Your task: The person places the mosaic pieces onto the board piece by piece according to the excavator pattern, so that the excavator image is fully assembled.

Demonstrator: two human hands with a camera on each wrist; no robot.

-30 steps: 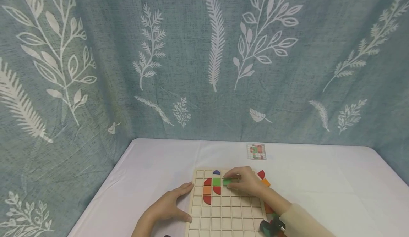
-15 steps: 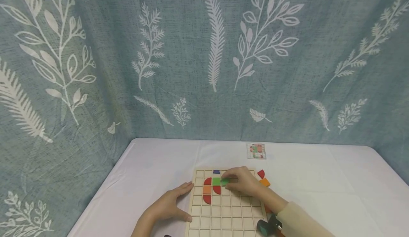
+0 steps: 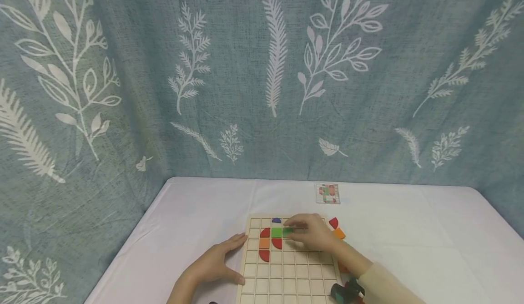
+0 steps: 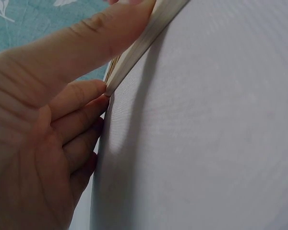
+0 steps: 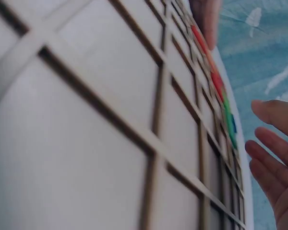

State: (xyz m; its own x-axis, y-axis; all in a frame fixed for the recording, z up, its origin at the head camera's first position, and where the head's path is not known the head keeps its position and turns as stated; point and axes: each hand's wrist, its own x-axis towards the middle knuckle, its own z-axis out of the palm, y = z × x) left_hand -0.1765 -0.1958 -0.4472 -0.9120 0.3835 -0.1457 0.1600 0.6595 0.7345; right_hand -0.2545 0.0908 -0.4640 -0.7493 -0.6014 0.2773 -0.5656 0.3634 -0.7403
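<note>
A wooden grid board (image 3: 289,272) lies on the white table. My left hand (image 3: 214,260) is spread along its left edge, with the thumb and fingertips touching the rim. Over the upper part of the board, my right hand (image 3: 311,233) has its fingertips right at a dark green piece (image 3: 288,231). The right wrist view shows that hand's fingers (image 5: 278,115) apart and loosely bent, and a small reddish patch shows among them in the head view. Beside the dark green piece sit a light green square (image 3: 276,233), an orange square (image 3: 264,243), several red quarter-circles (image 3: 264,255) and a blue half-round piece (image 3: 276,220).
A small pattern card (image 3: 327,194) lies behind the board. To its right are a loose red piece (image 3: 333,223) and an orange square (image 3: 339,233). More pieces are partly hidden beneath the right forearm, which has a dark wrist device (image 3: 347,291). A patterned curtain (image 3: 245,76) hangs behind the table.
The dark green piece has moved left, up to the light green square, with my right hand. The reddish patch now shows among that hand's fingers. My left hand has stayed put.
</note>
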